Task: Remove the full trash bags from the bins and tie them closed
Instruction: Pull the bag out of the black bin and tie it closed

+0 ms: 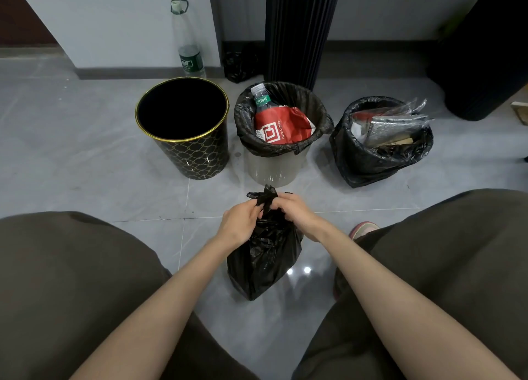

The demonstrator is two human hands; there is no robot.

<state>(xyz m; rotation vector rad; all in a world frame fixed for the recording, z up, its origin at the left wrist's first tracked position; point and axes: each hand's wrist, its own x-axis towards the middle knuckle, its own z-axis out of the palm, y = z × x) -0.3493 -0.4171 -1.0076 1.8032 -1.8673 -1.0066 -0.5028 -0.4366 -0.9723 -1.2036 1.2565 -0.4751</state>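
A small black trash bag [263, 262] stands on the floor between my knees. My left hand [238, 222] and my right hand [294, 212] both pinch its gathered, twisted top, which sticks up between them. Behind it stand three containers in a row. The black bin with a gold rim [185, 128] on the left has no bag inside. The clear middle bin [274, 168] holds a black liner [245, 128] with a red paper bag and a bottle in it. On the right sits a full black bag [368, 159], open at the top, with plastic wrappers poking out.
A tall clear plastic bottle [188, 45] stands against the wall behind the bins. Beside it lies a crumpled black bag [240, 65] next to a dark ribbed column [300, 28]. A large dark object [485, 51] fills the right rear. My shoe [364, 228] shows by my right knee.
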